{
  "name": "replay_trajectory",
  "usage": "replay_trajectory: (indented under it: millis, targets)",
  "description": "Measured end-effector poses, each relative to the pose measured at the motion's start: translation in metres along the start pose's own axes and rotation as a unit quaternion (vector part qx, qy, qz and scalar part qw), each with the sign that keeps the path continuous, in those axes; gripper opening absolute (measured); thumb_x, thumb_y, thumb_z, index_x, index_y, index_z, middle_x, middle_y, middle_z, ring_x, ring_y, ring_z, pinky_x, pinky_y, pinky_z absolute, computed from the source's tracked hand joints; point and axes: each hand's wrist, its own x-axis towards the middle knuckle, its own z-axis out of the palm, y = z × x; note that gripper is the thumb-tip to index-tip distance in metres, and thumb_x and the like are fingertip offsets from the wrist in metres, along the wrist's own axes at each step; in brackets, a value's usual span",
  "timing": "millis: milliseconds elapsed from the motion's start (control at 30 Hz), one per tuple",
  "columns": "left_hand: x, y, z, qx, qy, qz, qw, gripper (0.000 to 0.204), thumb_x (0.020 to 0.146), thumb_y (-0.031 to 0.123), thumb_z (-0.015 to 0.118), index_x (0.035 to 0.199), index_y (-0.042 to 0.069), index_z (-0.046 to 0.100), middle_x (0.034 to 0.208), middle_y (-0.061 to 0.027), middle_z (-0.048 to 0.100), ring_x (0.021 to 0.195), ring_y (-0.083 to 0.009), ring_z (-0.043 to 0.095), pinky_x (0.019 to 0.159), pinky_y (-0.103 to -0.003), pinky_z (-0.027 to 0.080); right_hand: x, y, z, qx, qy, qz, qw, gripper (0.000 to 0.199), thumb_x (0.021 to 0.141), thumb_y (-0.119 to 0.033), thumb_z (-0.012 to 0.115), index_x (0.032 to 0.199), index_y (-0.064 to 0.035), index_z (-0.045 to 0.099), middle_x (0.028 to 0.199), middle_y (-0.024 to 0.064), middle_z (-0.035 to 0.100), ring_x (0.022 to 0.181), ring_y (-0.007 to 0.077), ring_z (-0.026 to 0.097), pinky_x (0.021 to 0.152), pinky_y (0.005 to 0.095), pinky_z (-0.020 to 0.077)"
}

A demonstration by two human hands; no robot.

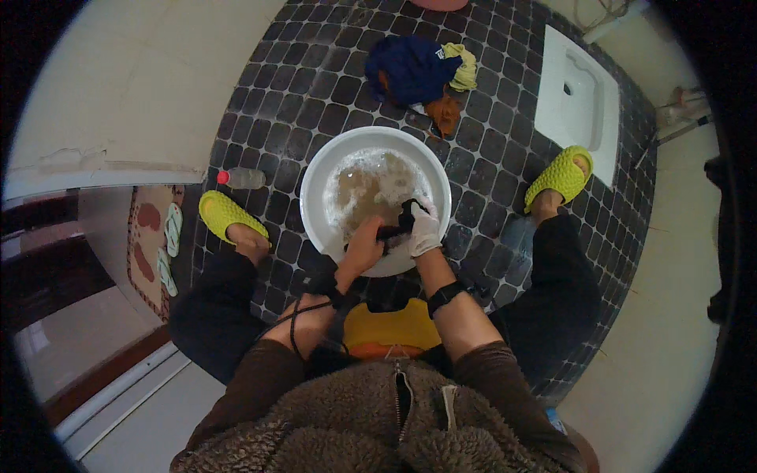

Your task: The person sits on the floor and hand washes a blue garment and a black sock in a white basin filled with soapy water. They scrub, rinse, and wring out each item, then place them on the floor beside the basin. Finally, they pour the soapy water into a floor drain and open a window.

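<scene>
1 black cloth [406,216], at the near side of the white basin [313,197]; fingers of the left hand [365,246] and gloved right hand [426,229] gripping it. Judged soft, water-heavy, slippery, not fragile; best held bunched, near each end.

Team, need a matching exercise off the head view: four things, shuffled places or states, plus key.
1. white round basin
2. small black cloth
3. clear plastic bottle with a red cap
4. bundle of navy, brown and yellow fabric

A. lying on its side near the yellow-green textured left slipper
B. heaped on the dark tiled floor
C. containing murky, sudsy water
D. held in the left hand and right hand

Pairs: 1-C; 2-D; 3-A; 4-B
</scene>
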Motion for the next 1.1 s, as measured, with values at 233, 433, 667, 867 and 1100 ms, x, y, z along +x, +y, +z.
replay_trajectory:
  millis: [233, 433, 667, 867, 1100]
  targets:
    - [0.01, 0.017, 0.022, 0.013, -0.022, -0.103, 0.994, 0.022, 0.081, 0.022, 0.057, 0.08, 0.0, 0.059, 0.075, -0.0177, 0.058, 0.064, -0.0282, 0.055, 0.059, -0.035, 0.045, -0.003, 0.04, -0.014, 0.38, -0.422, 0.321, 0.758, 0.033, 0.092, -0.03, 0.046, 0.091, -0.0005, 0.059, 0.079, 0.0076, 0.059, 0.07, 0.0189, 0.057, 0.063, 0.0336, 0.048]
    - [0.01, 0.011, 0.018, 0.126, 0.077, 0.272, 0.951, 0.02, 0.088, 0.014, 0.047, 0.094, 0.001, 0.06, 0.071, -0.0175, 0.058, 0.06, -0.0312, 0.057, 0.05, -0.039, 0.043, -0.014, 0.054, -0.006, 0.1, -0.274, 0.242, 0.925, 0.042, 0.092, -0.045, 0.041, 0.095, -0.0044, 0.054, 0.089, 0.0093, 0.058, 0.082, 0.0223, 0.055, 0.075, 0.0367, 0.0453]
    - [0.024, -0.021, -0.007, 0.008, 0.186, -0.133, 0.973, 0.033, 0.088, 0.03, 0.048, 0.08, 0.0, 0.06, 0.068, -0.0207, 0.056, 0.062, -0.0356, 0.055, 0.057, -0.042, 0.041, -0.054, -0.017, 0.027, 0.003, -0.168, 0.312, 0.935, 0.039, 0.084, -0.034, 0.058, 0.113, -0.0083, 0.054, 0.101, 0.0018, 0.056, 0.089, 0.0168, 0.053, 0.078, 0.0296, 0.0431]
    - [0.039, -0.039, -0.042, -0.248, 0.195, -0.218, 0.924, 0.034, 0.089, 0.031, 0.054, 0.072, 0.001, 0.056, 0.061, 0.0031, 0.045, 0.057, -0.0064, 0.038, 0.052, -0.025, 0.033, -0.032, -0.059, 0.012, -0.238, -0.325, 0.212, 0.89, 0.057, 0.074, -0.028, 0.071, 0.118, 0.0008, 0.049, 0.109, 0.0087, 0.055, 0.086, 0.0171, 0.054, 0.075, 0.0298, 0.0453]
    - [0.025, 0.005, -0.049, -0.28, 0.014, -0.234, 0.931, 0.016, 0.085, 0.018, 0.062, 0.076, 0.006, 0.056, 0.067, 0.0029, 0.051, 0.06, -0.0058, 0.045, 0.057, -0.021, 0.038, -0.041, -0.043, 0.01, 0.034, -0.232, 0.287, 0.929, 0.038, 0.087, -0.036, 0.053, 0.112, -0.0075, 0.05, 0.1, 0.0061, 0.055, 0.087, 0.0185, 0.054, 0.073, 0.0336, 0.0473]
